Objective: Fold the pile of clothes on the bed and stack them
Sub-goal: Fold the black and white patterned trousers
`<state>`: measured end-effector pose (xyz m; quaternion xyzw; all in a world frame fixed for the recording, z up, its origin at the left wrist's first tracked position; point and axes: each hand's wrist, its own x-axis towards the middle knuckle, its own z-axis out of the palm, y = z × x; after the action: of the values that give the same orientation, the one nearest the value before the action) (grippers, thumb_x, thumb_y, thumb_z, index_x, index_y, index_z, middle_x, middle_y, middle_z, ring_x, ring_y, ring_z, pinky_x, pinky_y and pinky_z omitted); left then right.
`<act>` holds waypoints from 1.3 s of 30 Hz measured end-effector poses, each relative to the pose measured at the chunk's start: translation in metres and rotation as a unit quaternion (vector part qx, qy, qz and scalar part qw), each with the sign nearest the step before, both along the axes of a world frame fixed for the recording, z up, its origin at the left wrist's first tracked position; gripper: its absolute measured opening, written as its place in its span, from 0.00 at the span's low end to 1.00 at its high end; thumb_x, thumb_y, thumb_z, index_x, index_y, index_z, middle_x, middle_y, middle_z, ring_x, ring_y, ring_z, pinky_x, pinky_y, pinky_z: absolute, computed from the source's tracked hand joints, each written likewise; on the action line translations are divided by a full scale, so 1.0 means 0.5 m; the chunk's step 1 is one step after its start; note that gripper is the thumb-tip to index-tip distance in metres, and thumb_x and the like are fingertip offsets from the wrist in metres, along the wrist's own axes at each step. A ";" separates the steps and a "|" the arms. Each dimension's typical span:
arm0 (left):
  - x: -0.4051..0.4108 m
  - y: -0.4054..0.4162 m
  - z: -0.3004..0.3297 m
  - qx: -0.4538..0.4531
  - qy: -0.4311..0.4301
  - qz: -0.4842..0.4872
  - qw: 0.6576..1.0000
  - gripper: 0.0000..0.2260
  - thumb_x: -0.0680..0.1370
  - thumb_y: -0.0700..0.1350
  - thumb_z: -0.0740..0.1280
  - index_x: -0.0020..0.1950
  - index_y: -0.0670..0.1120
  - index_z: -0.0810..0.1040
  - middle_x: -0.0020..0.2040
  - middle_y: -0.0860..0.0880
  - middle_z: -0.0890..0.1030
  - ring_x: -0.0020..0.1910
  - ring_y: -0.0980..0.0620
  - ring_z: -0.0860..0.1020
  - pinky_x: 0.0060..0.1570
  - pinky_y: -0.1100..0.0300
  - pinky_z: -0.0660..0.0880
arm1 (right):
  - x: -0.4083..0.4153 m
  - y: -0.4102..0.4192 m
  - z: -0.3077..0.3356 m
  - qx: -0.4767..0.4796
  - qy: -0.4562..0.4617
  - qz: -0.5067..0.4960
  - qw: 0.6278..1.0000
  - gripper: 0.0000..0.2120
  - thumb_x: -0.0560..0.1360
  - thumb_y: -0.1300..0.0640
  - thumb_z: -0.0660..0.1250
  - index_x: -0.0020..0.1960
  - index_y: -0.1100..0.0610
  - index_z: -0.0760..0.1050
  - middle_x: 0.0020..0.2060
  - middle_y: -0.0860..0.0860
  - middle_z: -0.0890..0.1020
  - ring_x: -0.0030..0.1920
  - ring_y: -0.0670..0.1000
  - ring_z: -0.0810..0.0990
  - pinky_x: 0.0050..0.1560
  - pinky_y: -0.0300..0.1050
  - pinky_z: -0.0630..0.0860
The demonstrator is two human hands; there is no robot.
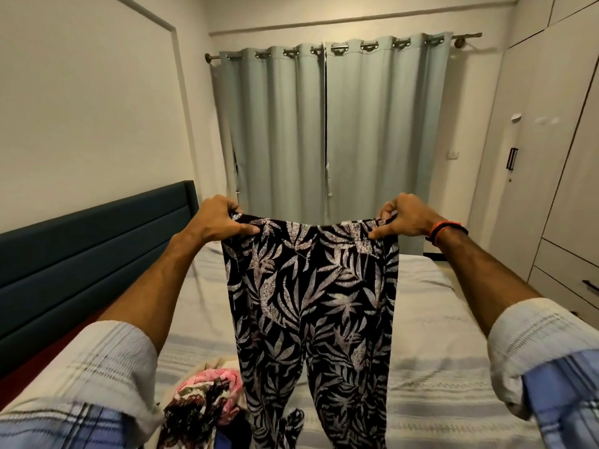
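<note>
Below and left of your grip, the pile (207, 406) lies bunched on the bed (437, 367), a pink piece and a brown print on top; none of it looks folded, and no finished stack shows anywhere in view.

Your left hand (220, 220) pinches one corner of the trousers' waistband, thumb in front, fingers curled behind.

Between your hands the trousers (311, 306) hang full length in the air, leaf print facing you, the waistband pulled nearly level. The two legs drop straight down from the grip and run out of the bottom of the view, so you cannot tell whether the hems touch the bed.

Your right hand (402, 218), the one with the orange band (445, 230) at the wrist, pinches the other corner the same way.

By the look of it you are early on: this garment is only spread out, not yet folded. Left to do, I judge: bring the legs together, fold it down, lay it on the bare sheet right of your grip, then work through the pile.
</note>
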<state>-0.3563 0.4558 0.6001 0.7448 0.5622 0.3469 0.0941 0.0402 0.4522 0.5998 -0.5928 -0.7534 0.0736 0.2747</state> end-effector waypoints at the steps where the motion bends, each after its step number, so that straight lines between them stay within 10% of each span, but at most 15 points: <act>1: -0.007 0.000 -0.002 -0.014 -0.019 0.007 1.000 0.19 0.65 0.54 0.80 0.39 0.39 0.82 0.38 0.42 0.84 0.42 0.43 0.83 0.45 0.45 0.81 | 0.006 0.003 -0.002 0.008 0.025 0.006 1.000 0.16 0.63 0.51 0.82 0.30 0.54 0.75 0.33 0.50 0.82 0.36 0.49 0.79 0.41 0.44 0.76; 8: -0.009 0.002 -0.016 -0.031 -0.119 0.037 0.992 0.18 0.65 0.50 0.81 0.38 0.40 0.77 0.37 0.41 0.82 0.38 0.44 0.82 0.47 0.42 0.80 | -0.002 0.008 -0.010 -0.033 0.182 0.018 0.983 0.14 0.64 0.60 0.80 0.37 0.58 0.75 0.27 0.48 0.76 0.30 0.48 0.73 0.37 0.43 0.73; 14: -0.021 0.009 -0.028 -0.052 -0.212 0.014 0.976 0.14 0.65 0.43 0.81 0.41 0.41 0.78 0.42 0.38 0.84 0.44 0.40 0.84 0.49 0.38 0.80 | -0.003 0.001 -0.013 -0.095 0.277 0.040 0.955 0.17 0.69 0.66 0.76 0.56 0.61 0.79 0.44 0.52 0.82 0.46 0.50 0.81 0.34 0.30 0.77; 20: -0.006 0.007 -0.026 -0.046 -0.250 -0.002 0.967 0.15 0.70 0.37 0.76 0.52 0.46 0.76 0.49 0.43 0.81 0.48 0.46 0.81 0.50 0.48 0.81 | 0.006 0.024 -0.020 -0.159 0.320 0.059 0.932 0.18 0.69 0.66 0.74 0.58 0.69 0.79 0.52 0.62 0.84 0.46 0.52 0.85 0.44 0.41 0.83; 33: 0.000 -0.009 -0.037 -0.102 -0.193 0.013 0.976 0.07 0.76 0.37 0.71 0.47 0.32 0.81 0.41 0.41 0.83 0.41 0.48 0.82 0.35 0.62 0.77 | -0.008 0.016 -0.031 -0.203 0.219 0.053 0.953 0.26 0.57 0.57 0.80 0.53 0.65 0.83 0.46 0.59 0.86 0.48 0.57 0.85 0.54 0.54 0.82; 39: 0.006 -0.008 -0.038 -0.090 -0.113 0.017 0.989 0.06 0.75 0.38 0.72 0.46 0.35 0.82 0.36 0.45 0.82 0.34 0.53 0.79 0.28 0.68 0.73 | -0.029 0.021 -0.035 -0.170 0.248 0.031 0.953 0.16 0.68 0.64 0.77 0.52 0.71 0.80 0.39 0.57 0.85 0.39 0.52 0.83 0.47 0.49 0.81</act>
<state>-0.3533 0.4516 0.5813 0.6793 0.5897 0.3785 0.2182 0.0259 0.4629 0.5822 -0.5701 -0.6560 0.3535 0.3459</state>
